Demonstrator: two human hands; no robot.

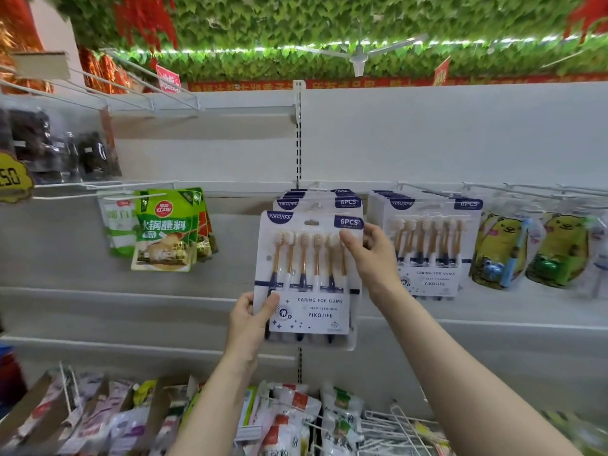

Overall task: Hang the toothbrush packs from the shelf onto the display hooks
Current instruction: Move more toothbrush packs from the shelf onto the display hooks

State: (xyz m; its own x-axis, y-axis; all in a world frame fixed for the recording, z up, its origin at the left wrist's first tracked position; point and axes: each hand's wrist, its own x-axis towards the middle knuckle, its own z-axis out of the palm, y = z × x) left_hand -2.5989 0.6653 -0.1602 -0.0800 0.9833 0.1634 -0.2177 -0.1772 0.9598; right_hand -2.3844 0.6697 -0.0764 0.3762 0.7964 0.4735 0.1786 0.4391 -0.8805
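Note:
I hold a white six-piece toothbrush pack (307, 274) upright in front of the display wall. My left hand (250, 319) grips its lower left corner, thumb on the front. At the upper right edge my right hand (368, 248) pinches the pack near the "6PCS" label. Directly behind it hang several identical packs (345, 197) on a hook, with their tops showing above the held one. A second row of the same packs (427, 245) hangs to the right. The pack's hang hole (311, 222) sits below the tops of the hanging packs.
Green sauce pouches (166, 228) hang at the left and yellow bear-print children's brush packs (503, 251) at the right. Bare wire hooks (526, 189) stick out at upper right. Assorted bags (289, 419) fill the rack below my arms. A slotted upright (298, 133) divides the wall.

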